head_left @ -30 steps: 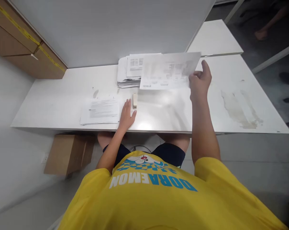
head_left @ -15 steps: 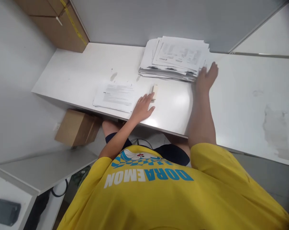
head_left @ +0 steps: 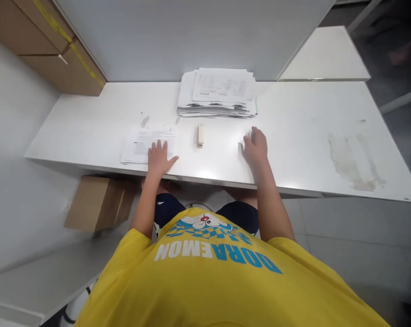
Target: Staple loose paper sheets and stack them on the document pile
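Observation:
My left hand (head_left: 159,160) lies flat with its fingers spread, on the right part of a thin stack of printed sheets (head_left: 132,150) near the desk's front edge. To the right of those papers, a small cream block that looks like a stapler (head_left: 200,135) stands by itself on the desk, touched by neither hand. My right hand (head_left: 256,146) hovers over or rests on the desk farther right, its fingers loosely curled and a little apart, with nothing visible in them. Behind the stapler, against the partition, sits a thick pile of papers (head_left: 222,86).
The white desk (head_left: 294,150) carries a stain (head_left: 353,163) on its right side. Cardboard boxes (head_left: 56,59) stand at its back left corner, and another box (head_left: 96,200) is below on the left. A grey partition (head_left: 192,36) borders the back.
My left hand has left the stapler and moved left onto the thin stack. My right hand has come away from the thick pile toward me. The view has shifted right.

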{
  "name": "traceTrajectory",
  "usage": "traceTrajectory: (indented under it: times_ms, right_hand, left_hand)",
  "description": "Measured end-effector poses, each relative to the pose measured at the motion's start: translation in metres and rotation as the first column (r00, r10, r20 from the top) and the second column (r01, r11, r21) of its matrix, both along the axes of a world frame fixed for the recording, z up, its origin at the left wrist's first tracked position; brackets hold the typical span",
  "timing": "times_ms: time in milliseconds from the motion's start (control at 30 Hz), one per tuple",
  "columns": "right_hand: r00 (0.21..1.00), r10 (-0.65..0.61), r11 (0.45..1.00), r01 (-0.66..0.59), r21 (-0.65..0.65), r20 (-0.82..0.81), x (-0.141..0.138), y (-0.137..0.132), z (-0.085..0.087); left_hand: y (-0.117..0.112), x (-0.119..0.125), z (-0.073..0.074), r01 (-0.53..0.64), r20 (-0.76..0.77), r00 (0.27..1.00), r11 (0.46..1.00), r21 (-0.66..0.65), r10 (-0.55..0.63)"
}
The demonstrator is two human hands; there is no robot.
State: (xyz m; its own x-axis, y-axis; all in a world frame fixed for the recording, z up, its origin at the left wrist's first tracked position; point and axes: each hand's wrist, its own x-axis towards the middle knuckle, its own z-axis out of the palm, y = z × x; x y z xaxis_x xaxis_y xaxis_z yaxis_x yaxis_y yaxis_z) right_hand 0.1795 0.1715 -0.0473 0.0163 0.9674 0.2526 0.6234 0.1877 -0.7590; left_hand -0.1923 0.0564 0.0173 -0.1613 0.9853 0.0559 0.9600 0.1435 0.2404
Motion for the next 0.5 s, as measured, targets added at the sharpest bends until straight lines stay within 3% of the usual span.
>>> traceTrajectory:
  times_ms: [67, 167, 267, 367, 500]
  right_hand:
    - [1.0, -0.027, 0.999, 0.027, -0.023, 0.013, -0.001, 0.0, 0.001]
    - [0.991, -0.087, 0.996, 0.087, -0.004, -0.103, 0.001, -0.003, 0.001]
    - [0.969, -0.125, 0.992, 0.127, -0.008, -0.214, 0.002, -0.011, 0.001]
    - [0.972, -0.117, 0.993, 0.115, -0.023, -0.204, -0.001, -0.025, 0.007]
    - [0.983, -0.065, 0.998, 0.063, -0.018, -0.172, -0.017, -0.061, 0.02]
  left_hand:
    - [0.002, -0.012, 0.003, 0.041, -0.033, 0.999, 0.999, -0.011, -0.041]
    - [-0.001, -0.008, 0.007, 0.022, -0.033, 0.999, 1.0, 0.014, -0.021]
    - [-0.011, 0.01, 0.006, 0.045, -0.037, 0.998, 0.999, -0.003, -0.045]
    - [-0.025, 0.034, -0.002, 0.095, -0.025, 0.995, 0.995, -0.005, -0.096]
    - [-0.043, 0.059, -0.016, 0.155, 0.01, 0.987, 0.976, 0.151, -0.158]
